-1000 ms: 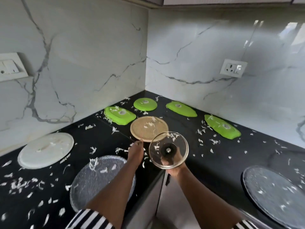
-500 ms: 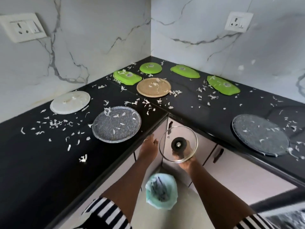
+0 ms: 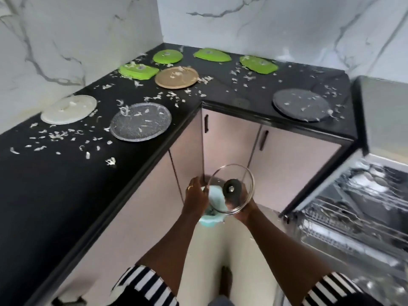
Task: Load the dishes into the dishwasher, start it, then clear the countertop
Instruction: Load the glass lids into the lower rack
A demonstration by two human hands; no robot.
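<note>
- The glass lid (image 3: 234, 176) is in the air in front of the lower cabinets, tilted with its black knob towards the camera. It sits right over a small bin (image 3: 209, 220) with a pale green liner on the floor.
- The right hand (image 3: 245, 209) carries it from below, with fingers curled under the far rim and glass.
- The left hand (image 3: 195, 195) is at the lid's left edge with its fingers bent. The view is blurred there, so I cannot tell if they touch the rim or pinch a scrap.
- My guess at the step: knocking leftovers off the lid before racking it.
- To do it well, hold the lid steeply tilted above the liner so the bits slide in and don't land on the floor. Sweep from the rim downward and leave the grip underneath firm.
- The open dishwasher (image 3: 353, 208) is just to the right with its wire racks showing. The lid probably belongs on edge between the tines.
- The black countertop (image 3: 55, 186) holds a grey speckled plate (image 3: 140, 121), a white plate (image 3: 68, 109), a tan plate (image 3: 176, 77), a dark plate (image 3: 301, 104) and green lids (image 3: 138, 71), with pale scraps scattered all over it.
</note>
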